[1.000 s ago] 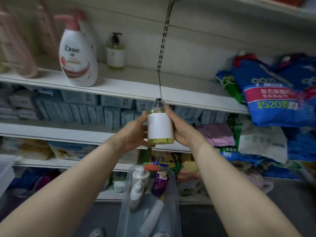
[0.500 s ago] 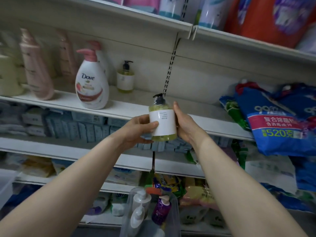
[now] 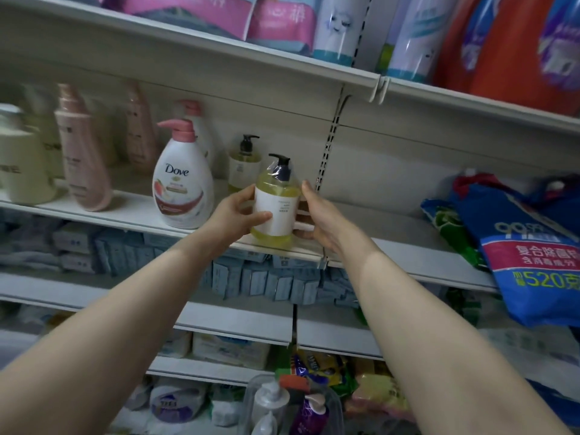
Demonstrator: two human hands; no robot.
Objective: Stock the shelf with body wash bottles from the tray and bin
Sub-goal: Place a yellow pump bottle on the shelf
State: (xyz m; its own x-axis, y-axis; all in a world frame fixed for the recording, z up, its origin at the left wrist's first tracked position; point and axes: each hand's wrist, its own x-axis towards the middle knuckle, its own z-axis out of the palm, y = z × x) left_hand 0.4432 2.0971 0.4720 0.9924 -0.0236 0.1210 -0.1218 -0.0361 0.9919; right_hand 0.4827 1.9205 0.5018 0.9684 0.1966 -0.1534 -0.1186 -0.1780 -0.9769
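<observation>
Held bottle (image 3: 276, 208) stands at the shelf (image 3: 131, 215) front edge, right of the Dove bottle (image 3: 182, 189), before a matching bottle (image 3: 243, 164).

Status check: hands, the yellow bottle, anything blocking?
Left hand, right hand grip yellow bottle. Bottle at shelf front edge. Matching bottle behind; Dove bottle left.

Blue detergent bag (image 3: 530, 246) right; tissue packs (image 3: 216, 14) on top.

Two bare forearms are entering from the lower left and lower right of the frame, with no sleeves showing on either. The left hand (image 3: 233, 215) and right hand (image 3: 320, 219) are wearing no gloves, rings or watches.
</observation>
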